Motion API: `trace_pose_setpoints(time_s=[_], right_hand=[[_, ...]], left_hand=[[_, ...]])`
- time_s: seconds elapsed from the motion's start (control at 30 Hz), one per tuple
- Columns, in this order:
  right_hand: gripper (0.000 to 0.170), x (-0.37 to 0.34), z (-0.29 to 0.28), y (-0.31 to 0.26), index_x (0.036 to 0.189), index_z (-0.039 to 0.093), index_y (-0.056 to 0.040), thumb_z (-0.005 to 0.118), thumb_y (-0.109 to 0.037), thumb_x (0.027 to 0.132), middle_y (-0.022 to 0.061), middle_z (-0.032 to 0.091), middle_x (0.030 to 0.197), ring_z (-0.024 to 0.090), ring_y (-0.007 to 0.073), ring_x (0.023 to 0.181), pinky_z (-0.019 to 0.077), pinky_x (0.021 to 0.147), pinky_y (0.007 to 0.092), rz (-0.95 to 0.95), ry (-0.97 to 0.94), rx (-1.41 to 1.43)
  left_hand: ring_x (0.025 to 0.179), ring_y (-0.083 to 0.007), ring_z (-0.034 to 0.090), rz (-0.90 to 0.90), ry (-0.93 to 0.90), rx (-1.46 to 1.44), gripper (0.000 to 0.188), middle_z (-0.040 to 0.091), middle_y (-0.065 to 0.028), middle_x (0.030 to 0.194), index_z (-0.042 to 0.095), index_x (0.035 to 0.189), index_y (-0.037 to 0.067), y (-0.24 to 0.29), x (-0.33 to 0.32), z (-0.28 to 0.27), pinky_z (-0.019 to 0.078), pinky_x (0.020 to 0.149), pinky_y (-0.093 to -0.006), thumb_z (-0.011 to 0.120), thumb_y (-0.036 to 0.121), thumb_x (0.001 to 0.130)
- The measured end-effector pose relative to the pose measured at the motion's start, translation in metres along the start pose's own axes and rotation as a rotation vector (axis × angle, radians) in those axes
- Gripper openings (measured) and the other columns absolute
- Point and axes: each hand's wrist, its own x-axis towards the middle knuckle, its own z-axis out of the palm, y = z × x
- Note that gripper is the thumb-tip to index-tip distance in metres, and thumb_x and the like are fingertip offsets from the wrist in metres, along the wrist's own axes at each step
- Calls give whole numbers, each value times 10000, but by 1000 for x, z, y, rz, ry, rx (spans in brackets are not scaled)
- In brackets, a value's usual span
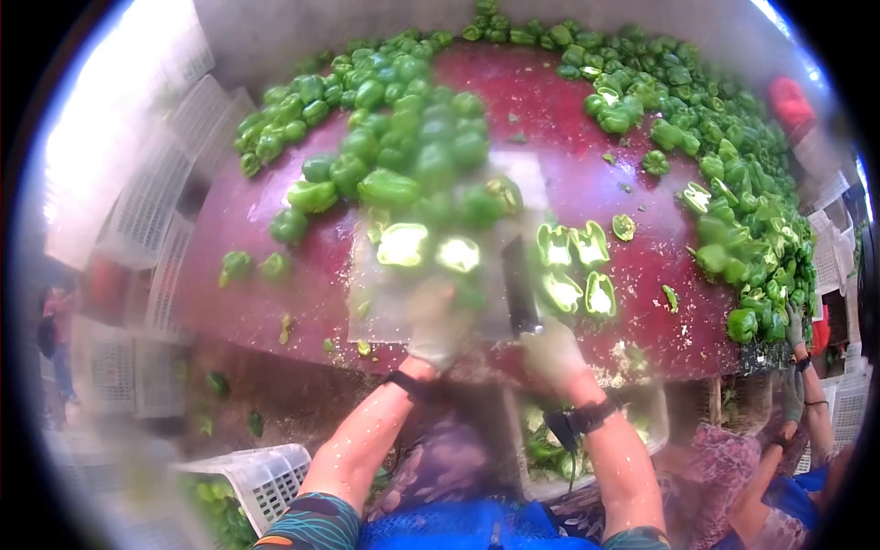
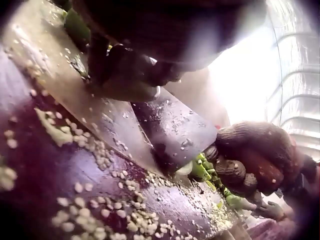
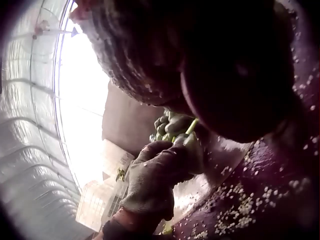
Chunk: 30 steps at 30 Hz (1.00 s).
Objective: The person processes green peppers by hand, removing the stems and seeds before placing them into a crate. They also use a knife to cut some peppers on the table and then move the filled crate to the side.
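In the head view a gloved left hand (image 1: 438,325) grips a green pepper (image 1: 471,295) low on the pale cutting board (image 1: 376,312). The right wrist view also shows this left hand (image 3: 152,180), fingers bent round the pepper (image 3: 191,142). Just to the right, the gloved right hand (image 1: 552,356) holds a broad-bladed knife (image 1: 522,286) by its handle, blade pointing away at the board's right side. From the left wrist, the blade (image 2: 175,131) spans between the dark left hand (image 2: 145,55) and the right hand (image 2: 255,152). Two cut peppers (image 1: 402,245) lie beyond.
Several pepper halves (image 1: 600,293) lie right of the board on the red table (image 1: 247,307). Whole peppers (image 1: 367,92) are heaped behind, more along the right edge. A crate (image 1: 658,426) stands below the table edge, another (image 1: 275,472) at lower left. Another person's arm (image 1: 814,403) is at right.
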Motion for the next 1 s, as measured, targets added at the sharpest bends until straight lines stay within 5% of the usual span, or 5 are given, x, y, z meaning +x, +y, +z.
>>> trace_pose_setpoints(time_s=[0.03,0.13,0.5,0.87,1.0], right_hand=[[253,2,4,22,1027,641,-2,632,-147,820,231,677,967,652,389,914,515,838,455,-200,-24,-274],[325,15,24,43,1103,578,17,604,-192,856,272,666,973,643,428,933,505,831,477,105,32,553],[311,-46,-43,11,1093,565,-17,602,-243,882,233,672,835,681,376,805,525,735,459,185,305,431],[310,-23,-42,-5,1050,565,17,592,-244,886,231,655,870,659,377,834,507,755,449,153,179,740],[288,-2,-40,-20,1025,562,23,614,-223,882,219,636,850,633,401,811,493,739,471,120,259,657]], left_hand=[[1111,-355,568,-6,12,-49,365,574,-186,1197,632,1098,82,0,2,10,461,979,-441,775,156,770],[1140,-348,559,-100,-72,-110,379,572,-178,1204,638,1127,89,18,17,31,457,1004,-416,770,150,776],[1272,-356,490,-47,132,138,608,557,-177,1329,487,1378,62,3,138,34,406,1079,-388,703,112,812],[1140,-253,580,1,-410,158,370,664,-98,1144,731,1070,118,29,158,19,473,994,-311,660,-15,733],[1045,-215,625,-137,-266,-339,391,657,-83,1121,663,1139,47,-4,155,37,502,913,-306,667,-37,757]])
